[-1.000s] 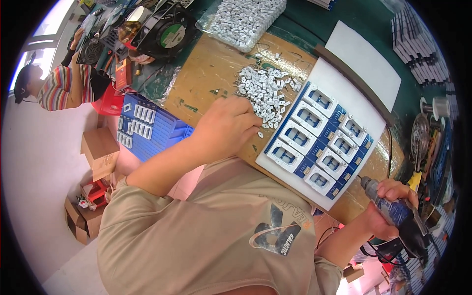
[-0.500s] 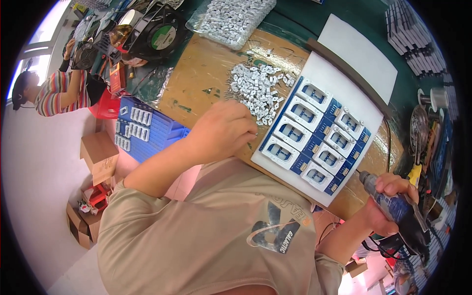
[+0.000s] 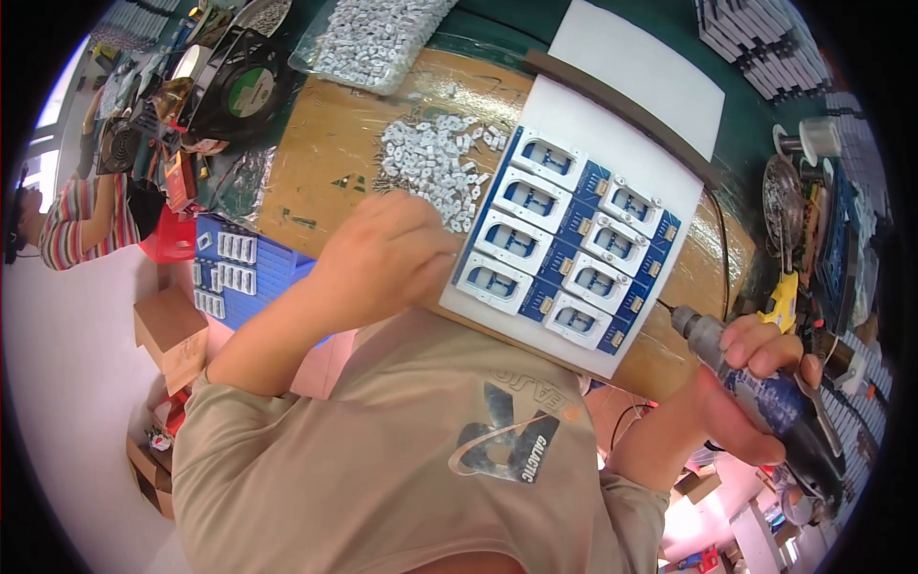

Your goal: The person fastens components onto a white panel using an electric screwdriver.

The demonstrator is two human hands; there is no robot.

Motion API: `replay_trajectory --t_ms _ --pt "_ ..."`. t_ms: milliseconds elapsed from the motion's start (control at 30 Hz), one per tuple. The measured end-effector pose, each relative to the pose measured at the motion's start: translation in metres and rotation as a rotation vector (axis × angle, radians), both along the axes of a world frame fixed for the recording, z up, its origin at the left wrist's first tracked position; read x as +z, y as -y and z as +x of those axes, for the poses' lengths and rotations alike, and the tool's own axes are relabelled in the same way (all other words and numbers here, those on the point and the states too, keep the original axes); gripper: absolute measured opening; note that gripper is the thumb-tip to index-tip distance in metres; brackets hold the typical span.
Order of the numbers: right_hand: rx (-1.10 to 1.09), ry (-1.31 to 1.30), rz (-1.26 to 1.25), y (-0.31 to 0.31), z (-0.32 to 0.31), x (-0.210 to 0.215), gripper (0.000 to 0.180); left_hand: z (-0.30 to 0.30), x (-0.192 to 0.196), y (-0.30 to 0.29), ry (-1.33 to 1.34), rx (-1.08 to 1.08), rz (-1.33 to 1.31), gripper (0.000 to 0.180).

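My left hand (image 3: 392,253) is closed, fingers curled together beside a loose pile of small white clips (image 3: 435,163). What its fingertips hold, if anything, is hidden. Its fingertips are at the left edge of a blue circuit board panel (image 3: 535,302), which lies on a white foam sheet (image 3: 598,362). Two rows of white oval-windowed frames (image 3: 529,195) sit on the panel, with small screws on some of the right-hand ones. My right hand (image 3: 755,392) grips a blue and black electric drill (image 3: 765,394), its thin bit pointing toward the panel's right edge without touching it.
A clear tray of white clips (image 3: 378,43) stands at the back. A dark bar (image 3: 622,117) crosses the foam. Left are a black fan (image 3: 239,91) and a blue tray (image 3: 263,282); right, a wire spool (image 3: 818,140) and yellow tool (image 3: 780,301). Another person (image 3: 81,215) sits far left.
The whole scene has slid left and slightly up in the view. My left hand has come a little closer to the panel; my right hand still grips the drill.
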State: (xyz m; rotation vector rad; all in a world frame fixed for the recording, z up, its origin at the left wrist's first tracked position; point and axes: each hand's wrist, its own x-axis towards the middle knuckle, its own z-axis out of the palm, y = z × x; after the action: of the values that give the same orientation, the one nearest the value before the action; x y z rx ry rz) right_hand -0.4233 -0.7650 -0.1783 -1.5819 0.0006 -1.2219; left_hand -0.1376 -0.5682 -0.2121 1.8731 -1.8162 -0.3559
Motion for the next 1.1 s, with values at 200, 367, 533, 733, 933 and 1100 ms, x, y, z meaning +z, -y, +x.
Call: replay_trajectory --t_ms 200,367,533,733,933,1100 --pt "0.16 0.021 0.143 -0.013 0.037 0.014 0.087 -0.047 0.001 0.047 -0.125 -0.05 -0.189 0.014" --pt "0.337 0.046 0.052 -0.009 0.06 0.012 0.09 -0.072 -0.022 0.074 -0.149 0.001 -0.279 0.012" --pt "0.319 0.004 0.078 -0.014 0.072 0.015 0.09 -0.073 -0.025 0.076 -0.132 0.009 -0.266 0.011" --pt "0.341 -0.033 0.062 -0.014 0.078 0.012 0.091 -0.073 -0.024 0.076 -0.127 0.01 -0.236 0.012" --pt "0.336 -0.041 0.021 -0.017 0.088 0.01 0.088 -0.073 -0.025 0.076 -0.141 0.019 -0.258 0.012" --pt "0.386 -0.054 0.023 -0.019 0.092 0.009 0.081 -0.072 -0.026 0.076 -0.137 0.025 -0.274 0.012"
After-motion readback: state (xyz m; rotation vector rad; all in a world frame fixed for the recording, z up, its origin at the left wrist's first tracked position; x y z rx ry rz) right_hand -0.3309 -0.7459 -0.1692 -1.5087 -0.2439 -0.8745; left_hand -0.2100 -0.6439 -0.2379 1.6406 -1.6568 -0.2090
